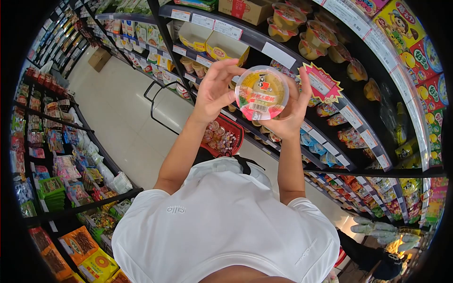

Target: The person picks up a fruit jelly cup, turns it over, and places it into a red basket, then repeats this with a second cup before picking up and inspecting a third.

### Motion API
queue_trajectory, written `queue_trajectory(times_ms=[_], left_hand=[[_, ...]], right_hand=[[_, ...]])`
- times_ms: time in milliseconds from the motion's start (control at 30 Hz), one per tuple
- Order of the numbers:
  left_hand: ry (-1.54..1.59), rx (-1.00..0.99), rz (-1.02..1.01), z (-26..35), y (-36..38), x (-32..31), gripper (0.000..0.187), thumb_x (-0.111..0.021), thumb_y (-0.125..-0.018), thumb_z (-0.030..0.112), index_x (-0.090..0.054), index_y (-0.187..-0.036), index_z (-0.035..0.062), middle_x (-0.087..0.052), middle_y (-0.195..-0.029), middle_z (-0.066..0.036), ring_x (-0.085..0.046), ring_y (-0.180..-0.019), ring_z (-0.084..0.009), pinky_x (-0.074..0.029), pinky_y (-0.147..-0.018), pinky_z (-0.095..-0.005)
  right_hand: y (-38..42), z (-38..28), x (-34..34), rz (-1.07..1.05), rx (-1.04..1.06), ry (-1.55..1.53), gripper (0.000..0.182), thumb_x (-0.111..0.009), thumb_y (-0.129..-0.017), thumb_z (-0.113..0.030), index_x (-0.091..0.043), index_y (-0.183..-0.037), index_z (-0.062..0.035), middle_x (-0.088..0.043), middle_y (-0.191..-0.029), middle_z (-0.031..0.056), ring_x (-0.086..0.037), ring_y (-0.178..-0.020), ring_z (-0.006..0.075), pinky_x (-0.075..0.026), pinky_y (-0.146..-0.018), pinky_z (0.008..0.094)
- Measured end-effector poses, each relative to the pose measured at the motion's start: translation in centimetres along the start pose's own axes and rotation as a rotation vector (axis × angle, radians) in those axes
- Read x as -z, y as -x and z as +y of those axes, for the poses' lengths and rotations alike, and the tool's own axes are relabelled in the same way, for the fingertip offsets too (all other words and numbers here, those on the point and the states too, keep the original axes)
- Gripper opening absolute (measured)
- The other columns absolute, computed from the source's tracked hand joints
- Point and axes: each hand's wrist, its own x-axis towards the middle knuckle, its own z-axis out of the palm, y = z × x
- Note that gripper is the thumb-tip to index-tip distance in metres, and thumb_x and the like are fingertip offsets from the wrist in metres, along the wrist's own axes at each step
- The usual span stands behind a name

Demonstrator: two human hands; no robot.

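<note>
Between my two hands is a round, clear-lidded fruit jelly cup, its printed lid turned towards me. My left hand has its thumb and curved fingertips at the cup's left edge. From the other side my right hand cradles the cup, with the thumb below it and the fingers rising along its right side. The cup hides parts of the right fingers. Similar fruit cups stand on the shelf just beyond my hands.
A red shopping basket with several packed cups in it sits on the floor below my forearms; its black handle sticks out left. Dark shelving with price labels runs along the right. Snack racks line the left. A cardboard box lies down the aisle.
</note>
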Motion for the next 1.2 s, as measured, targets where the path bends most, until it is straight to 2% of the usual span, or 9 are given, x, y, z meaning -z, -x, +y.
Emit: queue_trajectory(times_ms=[33, 467, 633, 867, 1033, 1200], left_hand=[[0.023, 0.0, 0.019, 0.1, 0.0, -0.1, 0.067, -0.071, -0.082, 0.01, -0.036, -0.139, 0.0022, -0.057, -0.122, -0.015, -0.05, -0.121, -0.0243, -0.03, -0.109, -0.0393], [0.05, -0.009, 0.071, 0.2, 0.4, 0.1, 0.061, -0.067, -0.086, 0.009, -0.037, -0.139, 0.0027, -0.058, -0.121, -0.015, -0.051, -0.12, -0.0243, -0.033, -0.107, -0.039], [0.049, -0.005, 0.104, 0.9, 0.6, 0.8, 0.059, -0.064, -0.087, 0.009, -0.037, -0.139, 0.0028, -0.057, -0.121, -0.016, -0.052, -0.118, -0.0239, -0.038, -0.103, -0.0373], [0.056, -0.008, 0.152, 2.2, 0.4, 3.2, 0.058, -0.061, -0.088, 0.011, -0.036, -0.14, 0.0022, -0.057, -0.121, -0.017, -0.054, -0.117, -0.0242, -0.04, -0.101, -0.0366], [0.12, 0.029, 0.15, 3.1, -0.1, 5.9, 0.063, -0.066, -0.085, 0.017, -0.037, -0.139, -0.0007, -0.054, -0.126, -0.016, -0.049, -0.122, -0.0248, -0.037, -0.105, -0.0383], [0.1, -0.058, 0.088, 3.5, -0.3, 8.6, 0.073, -0.075, -0.079, 0.02, -0.038, -0.138, -0.0004, -0.049, -0.133, -0.014, -0.044, -0.128, -0.0249, -0.035, -0.108, -0.0387]], right_hand=[[0.0, 0.0, 0.0, -0.007, 0.0, -0.002, 0.126, -0.092, -0.052, -0.015, -0.011, -0.149, -0.0032, -0.053, -0.129, 0.0198, -0.054, -0.12, 0.0288, -0.041, -0.104, 0.0411], [-0.2, 0.2, -0.7, -0.025, 0.026, 0.041, 0.125, -0.091, -0.054, -0.014, -0.011, -0.149, -0.0026, -0.054, -0.129, 0.0195, -0.054, -0.12, 0.0285, -0.041, -0.104, 0.0412], [-0.7, 0.6, -1.9, -0.023, 0.04, 0.022, 0.125, -0.092, -0.054, -0.016, -0.012, -0.149, -0.0024, -0.053, -0.129, 0.0201, -0.054, -0.121, 0.0289, -0.04, -0.104, 0.0417], [-1.5, 1.8, -4.7, -0.023, 0.024, 0.069, 0.124, -0.092, -0.054, -0.018, -0.013, -0.149, -0.0024, -0.053, -0.129, 0.0205, -0.054, -0.12, 0.0288, -0.041, -0.103, 0.0417], [-2.7, 2.2, -7.3, 0.009, -0.01, 0.064, 0.125, -0.093, -0.054, -0.016, -0.012, -0.148, -0.0014, -0.054, -0.127, 0.02, -0.055, -0.118, 0.0282, -0.043, -0.102, 0.0402], [-4.3, 2.3, -9.8, 0.005, -0.041, 0.093, 0.125, -0.094, -0.054, -0.014, -0.012, -0.148, -0.0014, -0.054, -0.127, 0.0191, -0.055, -0.118, 0.0272, -0.043, -0.101, 0.0392]])
